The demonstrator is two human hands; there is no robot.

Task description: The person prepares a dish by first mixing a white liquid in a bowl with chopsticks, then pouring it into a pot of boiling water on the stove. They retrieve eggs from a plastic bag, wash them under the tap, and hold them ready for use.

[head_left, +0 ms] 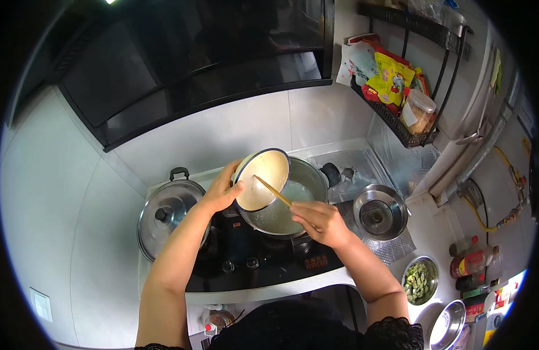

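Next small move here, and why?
Probably sweep the light-brown wooden chopsticks along the inside of the blue-rimmed round cream bowl: the left hand tilts it over the silver metal pot, and the right hand holds their tips inside the bowl.

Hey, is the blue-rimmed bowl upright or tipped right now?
Tipped: the left hand holds the bowl with its rim steeply slanted, its mouth leaning toward the open pot.

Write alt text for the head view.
A person's left hand holds a tilted cream bowl with a dark blue rim above an open metal pot on a black stove; the right hand holds wooden chopsticks, tips inside the bowl. A lidded pot stands at left, a steel bowl and a bowl of chopped green vegetables at right.
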